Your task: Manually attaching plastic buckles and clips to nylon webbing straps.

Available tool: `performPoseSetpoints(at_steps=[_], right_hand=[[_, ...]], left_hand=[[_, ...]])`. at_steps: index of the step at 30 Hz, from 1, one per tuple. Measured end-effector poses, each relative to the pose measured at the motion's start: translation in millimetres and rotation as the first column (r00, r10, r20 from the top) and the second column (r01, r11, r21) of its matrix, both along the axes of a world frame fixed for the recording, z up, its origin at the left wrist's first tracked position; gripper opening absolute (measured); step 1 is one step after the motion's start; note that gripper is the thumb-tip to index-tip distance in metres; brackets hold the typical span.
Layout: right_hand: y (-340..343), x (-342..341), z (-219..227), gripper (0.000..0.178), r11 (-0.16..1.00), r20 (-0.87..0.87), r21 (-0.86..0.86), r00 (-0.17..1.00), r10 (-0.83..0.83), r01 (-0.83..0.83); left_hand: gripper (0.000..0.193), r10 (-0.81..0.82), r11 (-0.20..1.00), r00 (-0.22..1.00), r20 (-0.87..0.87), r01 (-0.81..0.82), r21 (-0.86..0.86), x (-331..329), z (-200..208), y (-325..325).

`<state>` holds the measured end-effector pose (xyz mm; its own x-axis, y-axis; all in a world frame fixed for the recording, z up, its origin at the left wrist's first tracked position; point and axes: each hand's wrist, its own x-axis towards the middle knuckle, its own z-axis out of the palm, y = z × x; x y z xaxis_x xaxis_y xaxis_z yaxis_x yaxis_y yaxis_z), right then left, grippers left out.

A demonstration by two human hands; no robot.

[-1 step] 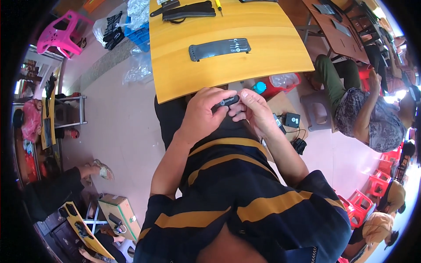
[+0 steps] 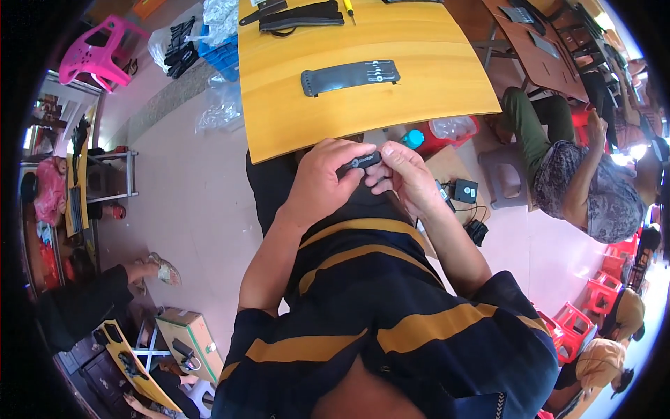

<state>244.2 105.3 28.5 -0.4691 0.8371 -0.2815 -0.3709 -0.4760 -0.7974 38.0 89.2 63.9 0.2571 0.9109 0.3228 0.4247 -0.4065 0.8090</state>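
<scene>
In front of my lap, just below the table's near edge, my left hand [image 2: 325, 173] is closed around a small black strap-like piece [image 2: 364, 161] with white print. Its thumb and fingers press it from both sides. The right hand [image 2: 409, 173] pinches the piece's right end between thumb and forefinger, its other fingers curled below. Much of the piece is hidden by my fingers, so its full shape cannot be told. On the table beyond lies a flat dark grey panel [image 2: 335, 80] with white markings at its right end.
The yellow wooden table [image 2: 293, 129] holds black straps [image 2: 307, 17] and a yellow-handled pointed tool [image 2: 349, 10] at its far side. Below its right edge are a red bin [image 2: 460, 130] and a teal-capped bottle [image 2: 413, 139]. A person [image 2: 586, 181] sits at right.
</scene>
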Motion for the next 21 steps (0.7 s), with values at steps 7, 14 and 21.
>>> performPoseSetpoints(at_steps=[7,14,21], right_hand=[[5.5,5.5,0.1,0.022,0.986,-0.132,-0.095,0.983,0.127,-0.140],[2.3,11.4,2.4,0.019,0.985,0.030,-0.034,0.984,0.173,-0.172],[-2.3,11.2,2.4,0.015,0.991,0.065,-0.005,0.989,0.130,-0.130]], left_hand=[[0.040,-0.022,0.997,0.999,0.030,0.024,-0.071,-3.9,-4.4,3.9],[0.039,-0.015,0.998,0.992,-0.125,0.023,0.062,-1.5,-1.7,0.6],[0.040,0.011,0.995,0.986,-0.169,0.006,0.098,-0.5,-3.4,-3.1]])
